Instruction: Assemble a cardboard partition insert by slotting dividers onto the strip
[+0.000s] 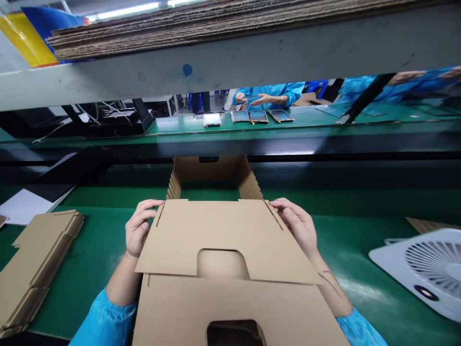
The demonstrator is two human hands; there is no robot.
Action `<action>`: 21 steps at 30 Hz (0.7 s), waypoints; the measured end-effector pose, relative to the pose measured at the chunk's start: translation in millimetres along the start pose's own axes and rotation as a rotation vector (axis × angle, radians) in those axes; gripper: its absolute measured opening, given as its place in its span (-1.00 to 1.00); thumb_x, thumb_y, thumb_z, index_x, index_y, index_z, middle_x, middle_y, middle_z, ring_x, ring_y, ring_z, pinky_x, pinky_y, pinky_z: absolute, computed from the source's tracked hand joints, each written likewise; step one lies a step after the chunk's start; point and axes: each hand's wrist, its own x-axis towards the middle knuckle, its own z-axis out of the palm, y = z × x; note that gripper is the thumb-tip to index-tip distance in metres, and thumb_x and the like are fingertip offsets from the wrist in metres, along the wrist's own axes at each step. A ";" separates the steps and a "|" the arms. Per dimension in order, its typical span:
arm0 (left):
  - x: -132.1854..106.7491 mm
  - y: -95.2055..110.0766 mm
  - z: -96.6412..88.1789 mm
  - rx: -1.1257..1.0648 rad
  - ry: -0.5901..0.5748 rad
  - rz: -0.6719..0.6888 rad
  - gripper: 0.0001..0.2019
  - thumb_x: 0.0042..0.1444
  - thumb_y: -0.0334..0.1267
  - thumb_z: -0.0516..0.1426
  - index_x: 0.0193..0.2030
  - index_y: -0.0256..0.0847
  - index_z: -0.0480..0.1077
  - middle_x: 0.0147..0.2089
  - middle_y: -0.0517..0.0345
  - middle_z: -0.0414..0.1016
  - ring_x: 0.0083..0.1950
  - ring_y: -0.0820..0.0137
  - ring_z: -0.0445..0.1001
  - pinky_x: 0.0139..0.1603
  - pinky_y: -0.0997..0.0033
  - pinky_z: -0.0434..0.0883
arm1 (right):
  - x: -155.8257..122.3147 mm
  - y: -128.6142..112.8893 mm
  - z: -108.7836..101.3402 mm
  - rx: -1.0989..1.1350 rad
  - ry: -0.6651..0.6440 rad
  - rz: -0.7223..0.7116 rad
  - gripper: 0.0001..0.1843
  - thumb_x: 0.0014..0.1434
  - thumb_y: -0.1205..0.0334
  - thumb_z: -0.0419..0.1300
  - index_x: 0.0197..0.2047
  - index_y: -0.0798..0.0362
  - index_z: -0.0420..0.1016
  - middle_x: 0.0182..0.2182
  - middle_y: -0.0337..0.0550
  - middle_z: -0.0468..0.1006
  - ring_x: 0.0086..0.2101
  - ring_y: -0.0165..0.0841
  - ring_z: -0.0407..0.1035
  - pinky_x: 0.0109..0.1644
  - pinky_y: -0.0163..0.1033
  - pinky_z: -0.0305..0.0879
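Observation:
A flat brown cardboard panel with slits near its far corners and a cut-out at its near edge lies before me. My left hand pinches its far left corner. At the far right corner, my right hand grips the panel with bent fingers. Under its near edge shows more cardboard with a dark hand-hole. Just beyond the panel stands a cardboard frame with notched side walls, and green surface shows inside it. Whether panel and frame touch is hidden.
Stacked flat cardboard pieces lie at the left, and a white fan at the right. A shelf with cardboard sheets crosses above. Beyond, a co-worker's hands are over several flat screen-like devices.

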 end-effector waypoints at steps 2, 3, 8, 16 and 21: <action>-1.1 -1.1 -0.1 -0.006 0.003 -0.028 -0.63 0.41 0.11 0.22 -0.06 -0.10 0.73 0.18 -0.15 0.72 0.22 -0.03 0.60 0.28 -0.11 0.51 | 0.2 -0.8 -1.3 -0.015 -0.036 -0.028 -0.52 0.27 -0.34 0.43 -0.22 -0.08 0.82 -0.20 -0.03 0.66 -0.25 -0.19 0.51 -0.24 -0.17 0.41; -1.7 -1.5 0.7 -0.009 0.009 -0.040 -0.66 0.41 0.06 0.24 0.00 -0.10 0.73 0.20 -0.14 0.71 0.24 -0.02 0.60 0.30 -0.10 0.51 | 0.6 -0.9 -2.0 -0.032 -0.049 -0.042 -0.53 0.29 -0.32 0.41 -0.20 -0.08 0.82 -0.17 -0.02 0.66 -0.21 -0.17 0.52 -0.19 -0.15 0.43; -2.8 -4.1 7.3 -0.084 0.024 -0.066 -0.60 0.39 0.02 0.21 0.17 -0.13 0.71 0.24 -0.14 0.67 0.28 -0.03 0.58 0.35 -0.04 0.49 | 1.6 3.1 -2.0 -0.052 -0.010 -0.102 -0.54 0.32 -0.28 0.38 -0.19 -0.04 0.79 -0.10 0.04 0.65 -0.06 -0.07 0.53 -0.02 -0.05 0.48; -0.9 -1.3 13.6 -0.121 0.083 -0.191 -0.66 0.41 0.01 0.22 0.01 -0.12 0.76 0.15 -0.07 0.71 0.24 0.08 0.60 0.31 0.16 0.49 | -2.2 10.8 0.3 0.098 -0.011 0.002 -0.55 0.25 -0.24 0.46 -0.05 -0.06 0.63 -0.39 -0.17 0.53 -0.45 -0.29 0.40 -0.35 -0.18 0.38; 0.7 1.6 16.5 -0.094 0.137 -0.277 -0.64 0.37 0.07 0.26 -0.08 -0.16 0.77 0.09 -0.10 0.73 0.19 0.05 0.63 0.23 0.13 0.54 | -1.1 9.1 2.3 0.178 -0.002 0.001 -0.59 0.24 -0.17 0.50 -0.21 -0.04 0.55 -0.07 -0.09 0.59 -0.42 -0.39 0.39 -0.35 -0.25 0.38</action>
